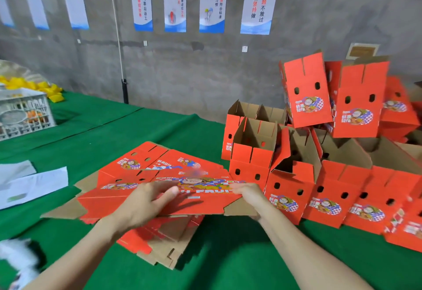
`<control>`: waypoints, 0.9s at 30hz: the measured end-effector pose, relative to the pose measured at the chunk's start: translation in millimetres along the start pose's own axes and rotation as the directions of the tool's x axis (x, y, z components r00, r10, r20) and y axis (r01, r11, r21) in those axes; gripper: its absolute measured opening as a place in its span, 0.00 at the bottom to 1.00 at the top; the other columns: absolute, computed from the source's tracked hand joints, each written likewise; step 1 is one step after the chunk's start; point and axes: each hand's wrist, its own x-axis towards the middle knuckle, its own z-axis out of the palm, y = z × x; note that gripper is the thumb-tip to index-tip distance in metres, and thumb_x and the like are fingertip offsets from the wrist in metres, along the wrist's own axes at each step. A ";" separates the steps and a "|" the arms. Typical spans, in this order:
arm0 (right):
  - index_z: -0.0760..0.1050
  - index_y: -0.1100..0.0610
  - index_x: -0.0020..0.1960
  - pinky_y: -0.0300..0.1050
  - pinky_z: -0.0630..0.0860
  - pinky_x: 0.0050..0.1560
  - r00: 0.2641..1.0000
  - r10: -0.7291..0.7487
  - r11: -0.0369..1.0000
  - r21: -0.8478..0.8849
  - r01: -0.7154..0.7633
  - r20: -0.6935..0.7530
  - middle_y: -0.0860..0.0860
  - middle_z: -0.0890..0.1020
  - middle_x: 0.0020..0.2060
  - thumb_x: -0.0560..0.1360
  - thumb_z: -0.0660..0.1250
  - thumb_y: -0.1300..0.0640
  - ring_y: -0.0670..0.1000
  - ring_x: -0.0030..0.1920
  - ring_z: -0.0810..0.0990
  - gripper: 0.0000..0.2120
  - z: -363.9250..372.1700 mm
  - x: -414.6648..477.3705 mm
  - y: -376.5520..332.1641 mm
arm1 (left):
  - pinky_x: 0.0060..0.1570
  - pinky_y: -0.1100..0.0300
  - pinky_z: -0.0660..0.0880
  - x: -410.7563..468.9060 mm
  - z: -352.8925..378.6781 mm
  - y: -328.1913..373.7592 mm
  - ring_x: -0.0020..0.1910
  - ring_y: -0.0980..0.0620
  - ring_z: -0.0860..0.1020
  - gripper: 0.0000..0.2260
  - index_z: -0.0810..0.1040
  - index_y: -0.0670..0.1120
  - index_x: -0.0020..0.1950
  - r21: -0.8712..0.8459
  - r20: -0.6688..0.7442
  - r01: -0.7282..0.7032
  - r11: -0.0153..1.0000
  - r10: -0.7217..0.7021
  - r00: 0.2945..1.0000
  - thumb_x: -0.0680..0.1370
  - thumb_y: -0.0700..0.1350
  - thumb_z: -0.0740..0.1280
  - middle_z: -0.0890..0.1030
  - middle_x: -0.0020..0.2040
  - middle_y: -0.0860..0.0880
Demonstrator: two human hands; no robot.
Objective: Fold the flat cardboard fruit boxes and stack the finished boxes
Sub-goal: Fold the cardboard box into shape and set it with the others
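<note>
While the red, cartoon-printed flat box (109, 200) sits lifted over the pile (159, 244) at lower centre, left hand (141, 205) fingers lie straight on it; right hand (247, 192) fingers clench its edge.

One head cam, wide-angle, faces fwd & down across green table (137, 125) toward grey wall (182, 72), close to tabletop.

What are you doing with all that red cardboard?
A person is making fruit boxes. Both hands are on one flat box, over the stack of flat ones on the green table. The left hand lies on top and the right hand grips its right edge. It is not folded yet. To the right, many finished boxes are piled up, some tipped over.
</note>
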 end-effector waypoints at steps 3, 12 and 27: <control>0.76 0.66 0.59 0.33 0.77 0.38 0.992 0.112 0.952 0.279 -0.123 0.055 0.59 0.81 0.52 0.75 0.67 0.66 0.53 0.43 0.82 0.13 -20.6 -7.2 -16.8 | 0.59 0.63 0.71 4.8 -31.3 39.6 0.58 0.60 0.77 0.26 0.77 0.50 0.64 0.002 0.031 -0.088 0.996 0.088 0.996 0.78 0.64 0.53 0.80 0.59 0.54; 0.72 0.66 0.39 0.32 0.60 0.14 0.973 0.145 0.656 0.719 -0.231 0.181 0.58 0.75 0.24 0.77 0.50 0.71 0.44 0.17 0.67 0.15 -104.8 -58.1 -30.4 | 0.52 0.55 0.74 42.0 -61.9 136.4 0.56 0.46 0.78 0.34 0.66 0.52 0.72 0.498 0.046 -0.301 0.814 0.322 0.946 0.70 0.63 0.69 0.81 0.56 0.49; 0.76 0.52 0.49 0.38 0.76 0.34 0.595 -0.571 0.759 -0.088 0.645 -0.565 0.49 0.82 0.40 0.79 0.62 0.63 0.46 0.33 0.80 0.08 -177.1 -160.9 17.5 | 0.42 0.53 0.72 79.5 50.8 236.7 0.48 0.43 0.78 0.14 0.72 0.45 0.56 0.251 -0.048 -0.418 0.873 0.442 0.896 0.78 0.54 0.65 0.80 0.47 0.44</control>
